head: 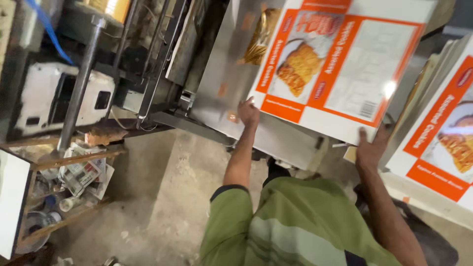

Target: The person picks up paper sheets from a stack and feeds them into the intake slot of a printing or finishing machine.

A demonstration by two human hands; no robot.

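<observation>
In the upper right of the frame, one flat white and orange printed cardboard sheet (340,59) is held up by two hands: the left hand (248,112) grips its lower left corner, the right hand (370,148) clasps its bottom edge. A second printed sheet (443,133) leans at the right edge. One rusty metal shelf rack (74,158) stands lower left.

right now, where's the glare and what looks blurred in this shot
Head view: a bright glare spot sits on the glossy printed carton sheet near its lower right; the second stack of sheets at the right edge is motion-blurred; the machine on the left lies in dim shadow.
</observation>
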